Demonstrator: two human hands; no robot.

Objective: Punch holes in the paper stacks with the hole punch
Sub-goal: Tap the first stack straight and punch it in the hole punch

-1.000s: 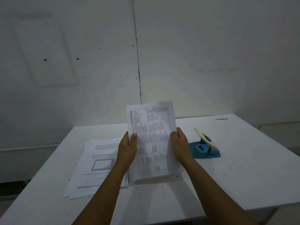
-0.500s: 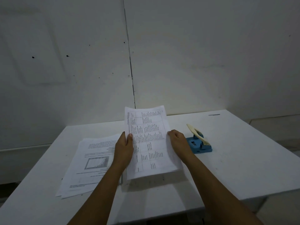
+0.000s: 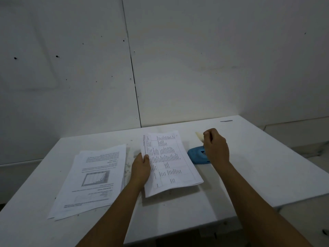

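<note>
My left hand (image 3: 141, 168) pinches the paper stack (image 3: 169, 163). My right hand (image 3: 216, 147) curls over the hole punch (image 3: 196, 155), hiding its handle; actual grip unclear.

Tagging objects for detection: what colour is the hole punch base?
Blue base on the hole punch, with a cream lever; seen in the head view.

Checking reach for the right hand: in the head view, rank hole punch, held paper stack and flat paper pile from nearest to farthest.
1. Hole punch: right under the right hand, touching or nearly so.
2. Held paper stack: centre, in the left hand.
3. Flat paper pile: far left on the table.
</note>
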